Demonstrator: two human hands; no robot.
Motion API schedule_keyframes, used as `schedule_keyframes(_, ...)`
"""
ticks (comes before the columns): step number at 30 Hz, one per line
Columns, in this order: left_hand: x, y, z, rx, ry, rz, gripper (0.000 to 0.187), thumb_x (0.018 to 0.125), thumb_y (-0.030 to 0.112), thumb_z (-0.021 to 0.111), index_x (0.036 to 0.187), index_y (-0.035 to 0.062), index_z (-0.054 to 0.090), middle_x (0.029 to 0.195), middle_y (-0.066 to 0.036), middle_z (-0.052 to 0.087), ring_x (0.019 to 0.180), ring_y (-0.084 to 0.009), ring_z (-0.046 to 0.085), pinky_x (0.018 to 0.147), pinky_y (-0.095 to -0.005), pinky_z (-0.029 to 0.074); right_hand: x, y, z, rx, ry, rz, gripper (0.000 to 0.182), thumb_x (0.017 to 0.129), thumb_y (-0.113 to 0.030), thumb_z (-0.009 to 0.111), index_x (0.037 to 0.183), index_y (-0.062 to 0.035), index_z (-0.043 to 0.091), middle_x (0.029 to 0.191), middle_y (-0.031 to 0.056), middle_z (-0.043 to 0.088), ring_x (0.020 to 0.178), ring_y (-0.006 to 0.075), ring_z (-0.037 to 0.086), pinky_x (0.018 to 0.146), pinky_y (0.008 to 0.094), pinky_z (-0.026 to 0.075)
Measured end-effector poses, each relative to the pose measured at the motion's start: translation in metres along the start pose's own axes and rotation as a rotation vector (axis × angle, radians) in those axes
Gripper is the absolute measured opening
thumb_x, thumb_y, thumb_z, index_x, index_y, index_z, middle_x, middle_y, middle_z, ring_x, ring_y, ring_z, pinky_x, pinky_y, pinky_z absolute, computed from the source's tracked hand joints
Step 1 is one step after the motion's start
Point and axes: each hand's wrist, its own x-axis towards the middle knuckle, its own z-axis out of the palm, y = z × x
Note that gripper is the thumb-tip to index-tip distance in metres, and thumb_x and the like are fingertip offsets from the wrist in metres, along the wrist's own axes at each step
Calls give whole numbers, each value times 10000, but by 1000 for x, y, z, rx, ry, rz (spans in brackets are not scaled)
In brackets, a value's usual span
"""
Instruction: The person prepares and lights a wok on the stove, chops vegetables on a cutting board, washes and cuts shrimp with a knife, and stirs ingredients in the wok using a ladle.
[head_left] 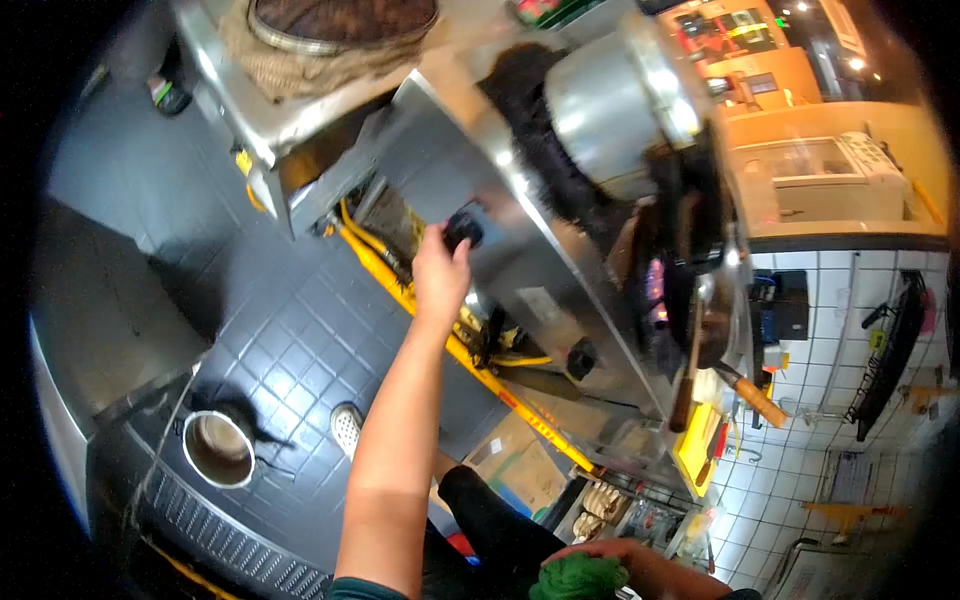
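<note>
My left hand point(442, 272) reaches forward with its fingers closed round a black knob point(463, 229) on the stove's steel front panel point(540, 262). A second black knob point(580, 358) sits lower on the same panel. Close to my body, at the bottom edge, my right hand point(612, 549) is closed on a bunched green thing point(580, 577), perhaps a cloth or scrubber. A large metal pot point(615, 110) stands on the blackened stove top. Purple-pink light point(656, 288) shows beside dark pans, which are blurred.
Along the stove's lower front runs a yellow pipe point(480, 372). A metal pot point(219, 449) stands on the tiled floor at lower left. Wooden-handled pans point(752, 396) stick out at the right of the stove. A person's foot point(170, 96) shows at upper left.
</note>
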Motion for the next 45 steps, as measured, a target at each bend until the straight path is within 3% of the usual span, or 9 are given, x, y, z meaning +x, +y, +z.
schedule_keyframes(5, 0, 9, -5, 240, -63, 167, 294, 814, 55, 679, 1091, 21, 586, 986, -243, 651, 950, -447, 632, 817, -486, 517, -102, -62, 108, 19, 0, -444, 962, 777, -411, 801, 1506, 9, 335, 1454, 194, 483, 1305, 317, 510, 1111, 441, 396)
schedule_keyframes(7, -2, 16, -10, 602, -106, 340, 291, 804, 37, 634, 1088, 40, 571, 959, -194, 612, 899, -402, 633, 770, -474, 529, -165, -103, 168, -264, 515, -440, 1111, 651, -531, 840, 1477, 45, 373, 1439, 218, 493, 1311, 284, 505, 1126, 414, 367)
schedule_keyframes(10, 3, 11, -16, 860, -176, 476, 321, 845, 71, 565, 1165, 48, 558, 966, -156, 582, 887, -332, 630, 741, -443, 541, -217, -170, 183, -557, 641, -1071, 690, 761, -264, 788, 1322, 48, 534, 1223, 204, 637, 1033, 261, 665, 947, 422, 533)
schedule_keyframes(15, -65, 21, -74, 813, -289, 315, 552, 850, 106, 583, 1387, 43, 471, 1090, -190, 579, 977, -375, 604, 820, -474, 524, -246, -359, 211, -1023, 1277, -1330, 540, 870, -194, 729, 1344, -16, 544, 1195, 111, 647, 1096, 177, 612, 921, 325, 520)
schedule_keyframes(21, -284, -69, -201, 888, -411, -120, 337, 888, 161, 563, 1202, 41, 582, 1023, -251, 592, 940, -436, 612, 808, -518, 510, -190, -568, 86, -1605, 1282, -1322, 499, 898, -267, 707, 1318, -31, 579, 1169, 172, 683, 1047, 275, 669, 936, 365, 511)
schedule_keyframes(26, -483, -121, -318, 1050, -496, -479, 451, 742, 110, 645, 1179, 13, 595, 1018, -264, 604, 948, -435, 624, 816, -489, 527, -183, -582, 96, -2043, 1189, -945, 425, 843, -293, 734, 1197, -73, 653, 1053, 211, 682, 968, 376, 656, 892, 449, 511)
schedule_keyframes(28, -541, -109, -345, 1168, -614, -456, 356, 977, 264, 461, 1196, 29, 616, 1091, -244, 687, 935, -321, 687, 716, -427, 552, -181, -594, 100, -2195, 1199, -861, 394, 830, -289, 737, 1158, -81, 671, 1006, 206, 690, 946, 372, 660, 865, 455, 514)
schedule_keyframes(31, -598, -130, -359, 1147, -689, -752, 369, 884, 188, 505, 1189, 22, 629, 1048, -266, 685, 905, -377, 687, 724, -482, 557, -175, -590, 119, -2281, 1255, -796, 328, 782, -257, 746, 1054, -78, 706, 945, 204, 701, 909, 373, 667, 831, 450, 531)
schedule_keyframes(45, -547, -129, -333, 971, -183, -221, 361, 726, 98, 553, 1022, -51, 696, 664, -234, 646, 562, -405, 623, 517, -501, 495, -158, -597, 102, -2000, 1464, -939, 319, 737, -239, 720, 976, -28, 706, 955, 232, 696, 920, 386, 677, 835, 451, 539)
